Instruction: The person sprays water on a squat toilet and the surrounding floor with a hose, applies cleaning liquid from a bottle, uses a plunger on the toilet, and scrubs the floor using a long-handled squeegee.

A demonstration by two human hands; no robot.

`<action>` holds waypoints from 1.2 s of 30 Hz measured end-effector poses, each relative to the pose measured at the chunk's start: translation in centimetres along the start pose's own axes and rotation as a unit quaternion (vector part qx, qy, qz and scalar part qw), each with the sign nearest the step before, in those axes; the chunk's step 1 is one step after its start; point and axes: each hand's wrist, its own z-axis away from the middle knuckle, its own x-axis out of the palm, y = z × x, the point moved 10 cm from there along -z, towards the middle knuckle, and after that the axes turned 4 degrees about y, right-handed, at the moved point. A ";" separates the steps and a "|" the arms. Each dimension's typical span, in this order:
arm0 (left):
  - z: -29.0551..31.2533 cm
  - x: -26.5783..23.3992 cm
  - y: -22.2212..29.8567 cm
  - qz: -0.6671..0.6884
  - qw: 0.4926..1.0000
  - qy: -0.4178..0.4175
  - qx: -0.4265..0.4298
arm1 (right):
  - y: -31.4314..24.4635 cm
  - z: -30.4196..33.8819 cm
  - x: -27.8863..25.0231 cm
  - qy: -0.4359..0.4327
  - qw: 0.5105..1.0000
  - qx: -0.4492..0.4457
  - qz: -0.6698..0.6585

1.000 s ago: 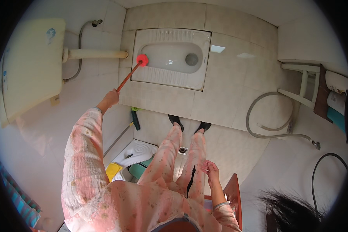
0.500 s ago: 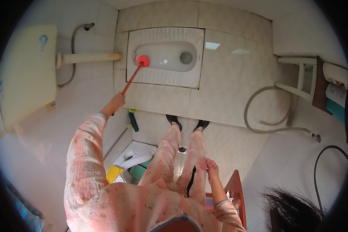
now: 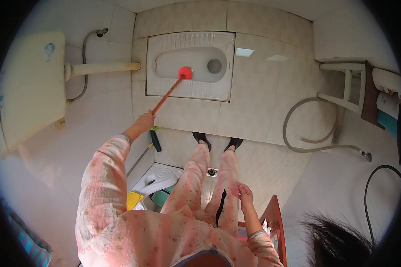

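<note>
My left hand [image 3: 145,122] is closed round the reddish-brown handle of a toilet brush [image 3: 167,95]. The brush slants away from me, and its round red head [image 3: 185,73] rests in the basin of a white squat toilet [image 3: 153,88], near the middle of its near edge. To the right of the head lies the drain hole [image 3: 214,66]. My right hand [image 3: 245,196] is low beside my right thigh, fingers curled in against the patterned trouser leg. What those fingers hold, if anything, I cannot make out.
A cream cistern [image 3: 33,89] and its pipe [image 3: 104,68] are on the left wall. A grey hose [image 3: 286,127] loops at the right, below a rack [image 3: 347,86]. A green-headed tool [image 3: 155,140] leans near a white tray [image 3: 165,175]. A raised step edge crosses before my feet.
The brush head has slid right along the basin toward the drain hole. My left hand and forearm have shifted right with it, while my right hand stays by the thigh.
</note>
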 end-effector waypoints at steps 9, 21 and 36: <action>-2.0 -7.1 -4.9 -0.174 0.984 0.036 0.024 | 0.1 -0.5 0.8 -0.011 1.000 -0.022 -0.015; -5.2 -4.7 6.7 -0.179 0.976 -0.010 0.121 | -1.9 0.1 2.3 -0.016 0.999 -0.042 -0.005; -6.6 -6.0 7.0 -0.228 0.966 -0.023 0.115 | -2.5 -0.2 1.8 -0.020 0.997 -0.069 -0.017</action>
